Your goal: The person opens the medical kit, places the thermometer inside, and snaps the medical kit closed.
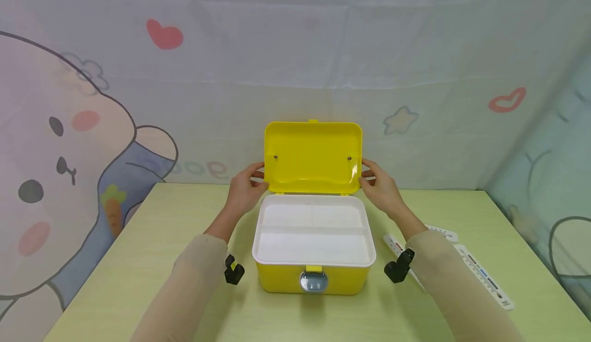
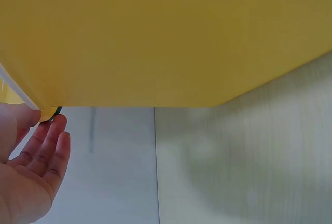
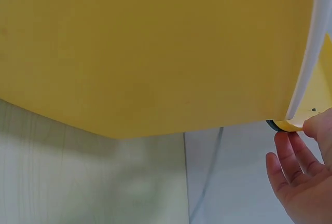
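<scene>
A yellow plastic box [image 1: 277, 279] stands in the middle of the table, its lid [image 1: 314, 157] tipped up at the back. The left hand [image 1: 246, 187] pinches the lid's left edge near the lower corner, thumb on the inner side and fingers behind. On the opposite edge the right hand [image 1: 380, 187] holds the lid the same way. Inside the box, a white tray [image 1: 311, 230] with a divider across it shows bare compartments. A clear round latch [image 1: 313, 281] hangs at the front. In the left wrist view, the box's side [image 2: 155, 37] fills the upper part.
Several white strips [image 1: 485, 276] with printed scales lie on the table at the right, partly under the right forearm. A cloth backdrop [image 1: 295, 49] with cartoon prints rises just behind the table's back edge. Small black cameras [image 1: 234, 270] sit on both wrists.
</scene>
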Demonstrator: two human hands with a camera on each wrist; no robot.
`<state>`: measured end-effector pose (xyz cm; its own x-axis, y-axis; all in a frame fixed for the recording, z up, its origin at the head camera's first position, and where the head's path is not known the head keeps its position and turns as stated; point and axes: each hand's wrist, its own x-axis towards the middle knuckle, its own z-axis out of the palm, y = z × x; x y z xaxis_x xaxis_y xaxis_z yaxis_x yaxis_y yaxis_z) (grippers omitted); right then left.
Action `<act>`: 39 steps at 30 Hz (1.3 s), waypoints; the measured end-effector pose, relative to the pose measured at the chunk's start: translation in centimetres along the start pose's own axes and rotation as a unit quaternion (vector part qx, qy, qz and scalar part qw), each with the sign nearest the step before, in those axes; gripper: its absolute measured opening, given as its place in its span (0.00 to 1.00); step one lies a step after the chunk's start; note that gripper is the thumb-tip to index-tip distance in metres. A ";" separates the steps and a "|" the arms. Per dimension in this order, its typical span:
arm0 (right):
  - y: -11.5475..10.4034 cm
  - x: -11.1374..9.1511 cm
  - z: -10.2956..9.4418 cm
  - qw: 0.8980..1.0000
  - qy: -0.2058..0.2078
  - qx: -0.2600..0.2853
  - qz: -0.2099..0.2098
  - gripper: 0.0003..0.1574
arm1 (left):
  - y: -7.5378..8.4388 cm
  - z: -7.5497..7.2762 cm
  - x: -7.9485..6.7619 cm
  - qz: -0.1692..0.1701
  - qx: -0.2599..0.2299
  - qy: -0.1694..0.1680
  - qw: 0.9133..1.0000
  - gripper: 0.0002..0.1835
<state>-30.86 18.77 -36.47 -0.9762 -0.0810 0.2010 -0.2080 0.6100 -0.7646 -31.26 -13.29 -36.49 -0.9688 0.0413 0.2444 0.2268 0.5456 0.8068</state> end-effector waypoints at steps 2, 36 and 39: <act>0.1 0.0 0.0 1.000 -0.006 -0.003 0.006 0.32 | -0.1 0.1 0.1 0.001 0.001 -0.002 1.000 0.27; 1.0 0.1 0.6 0.991 -0.104 0.041 0.077 0.31 | -1.7 0.7 -0.2 -0.050 0.004 -0.067 0.997 0.25; 1.2 0.0 0.6 0.989 -0.114 0.048 0.087 0.31 | -1.6 0.7 -0.3 -0.060 0.006 -0.072 0.996 0.25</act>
<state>-31.17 19.02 -37.77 -0.9838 -0.1637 -0.0726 -0.0305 0.5529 -0.8327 -31.45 -13.61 -38.24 -0.9933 0.0942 0.0665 0.1083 0.5629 0.8194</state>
